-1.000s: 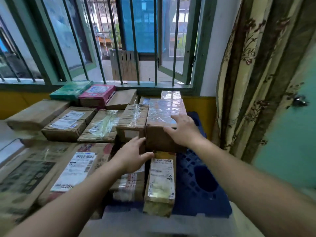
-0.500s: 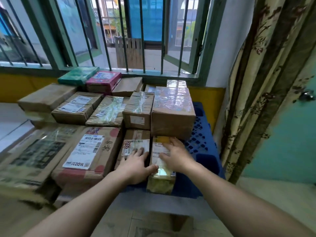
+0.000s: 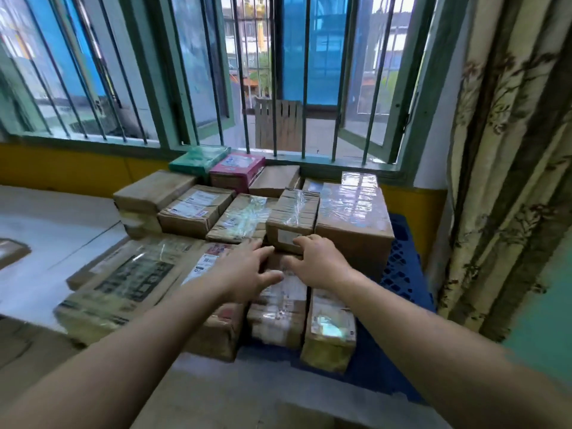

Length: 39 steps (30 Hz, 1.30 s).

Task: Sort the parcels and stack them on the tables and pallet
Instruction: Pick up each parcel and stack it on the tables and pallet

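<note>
Several cardboard parcels lie packed on a blue plastic pallet (image 3: pixel 405 274) under the window. My left hand (image 3: pixel 247 270) lies with spread fingers over the labelled flat parcel (image 3: pixel 216 329) and the low taped parcel (image 3: pixel 278 311). My right hand (image 3: pixel 318 261) reaches to the front face of a small taped box (image 3: pixel 294 212); its fingers touch the box's lower edge. A big tape-wrapped box (image 3: pixel 353 218) stands just right of it. A narrow yellowish parcel (image 3: pixel 329 335) lies at the front right. Neither hand grips anything.
Further parcels fill the back rows, with a green box (image 3: pixel 198 157) and a pink box (image 3: pixel 236 171) by the barred window (image 3: pixel 275 88). A large flat carton (image 3: pixel 123 286) lies left. A patterned curtain (image 3: pixel 507 150) hangs at the right. Pale floor (image 3: pixel 46 230) stretches left.
Both hands have moved up from the front parcels toward the small taped box in the middle row. The camera has drawn back and tilted up.
</note>
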Motion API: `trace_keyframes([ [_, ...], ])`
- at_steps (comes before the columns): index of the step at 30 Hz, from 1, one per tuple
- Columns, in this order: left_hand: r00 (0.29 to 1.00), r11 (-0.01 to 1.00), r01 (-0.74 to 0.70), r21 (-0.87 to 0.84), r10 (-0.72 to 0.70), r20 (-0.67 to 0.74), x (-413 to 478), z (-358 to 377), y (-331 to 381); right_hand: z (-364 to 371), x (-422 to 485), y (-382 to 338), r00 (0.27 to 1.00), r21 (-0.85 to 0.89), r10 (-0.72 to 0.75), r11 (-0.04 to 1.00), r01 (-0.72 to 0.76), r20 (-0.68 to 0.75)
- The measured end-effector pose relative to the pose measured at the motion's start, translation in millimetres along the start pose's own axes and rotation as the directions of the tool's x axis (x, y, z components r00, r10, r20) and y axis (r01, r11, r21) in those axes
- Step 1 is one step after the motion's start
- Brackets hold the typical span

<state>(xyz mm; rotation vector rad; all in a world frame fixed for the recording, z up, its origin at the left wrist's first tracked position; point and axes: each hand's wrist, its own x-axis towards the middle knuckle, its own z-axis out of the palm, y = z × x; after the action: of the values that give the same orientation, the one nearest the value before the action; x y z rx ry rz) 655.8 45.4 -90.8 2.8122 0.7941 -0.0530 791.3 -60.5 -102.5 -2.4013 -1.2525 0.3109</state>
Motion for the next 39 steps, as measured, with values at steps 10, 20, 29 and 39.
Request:
trace_keyframes([
  [10, 0.965, 0.975, 0.202, -0.093, -0.214, -0.15, -110.8, -52.1, -206.5, 69.4, 38.1, -231.3, 0.969, 0.032, -0.236, 0.972, 0.235, 0.068],
  [20, 0.831, 0.824, 0.516, -0.235, -0.548, -0.095, -224.5, -75.3, -428.3, 190.9, 66.4, -454.5, 0.89, 0.089, -0.416, 0.909, 0.406, 0.187],
  [29, 0.756, 0.746, 0.593, -0.302, -0.645, -0.109, -201.0, -86.0, -580.4, 273.2, 167.9, -570.1, 0.812, 0.155, -0.507, 0.862, 0.483, 0.289],
  [39, 0.611, 0.593, 0.7, -0.397, -0.786, -0.096, -177.1, -136.4, -759.5, 355.3, 301.1, -726.1, 0.751, 0.153, -0.551, 0.831, 0.536, 0.364],
])
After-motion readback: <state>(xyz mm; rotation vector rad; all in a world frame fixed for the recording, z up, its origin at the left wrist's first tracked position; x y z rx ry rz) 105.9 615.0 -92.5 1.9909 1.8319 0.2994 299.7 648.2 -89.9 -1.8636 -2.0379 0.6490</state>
